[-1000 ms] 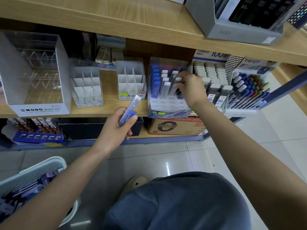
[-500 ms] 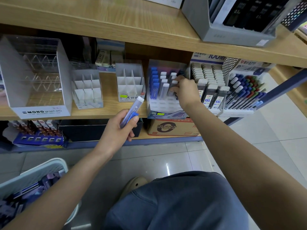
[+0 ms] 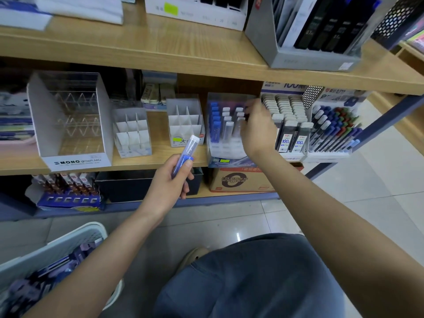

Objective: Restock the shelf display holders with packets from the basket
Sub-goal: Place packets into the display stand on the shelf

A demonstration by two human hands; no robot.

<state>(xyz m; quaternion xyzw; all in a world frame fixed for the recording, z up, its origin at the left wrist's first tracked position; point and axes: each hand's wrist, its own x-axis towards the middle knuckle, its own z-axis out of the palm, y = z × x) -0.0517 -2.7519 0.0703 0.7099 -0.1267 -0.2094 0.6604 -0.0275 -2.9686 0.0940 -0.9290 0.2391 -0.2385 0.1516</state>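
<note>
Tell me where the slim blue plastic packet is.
Head view, left of centre: the left hand grips the packet in front of the shelf edge, below the white divided holder.

Bare forearms point(image 3: 344, 226), slate-blue cloth point(image 3: 252, 283) over the knee, a beige shoe point(image 3: 192, 257).

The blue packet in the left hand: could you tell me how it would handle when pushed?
Probably stiff: the blue packet juts straight from the left hand without sagging. Likely light: held by its lower end only. Slim and tall, it may tip if stood upright.
</note>
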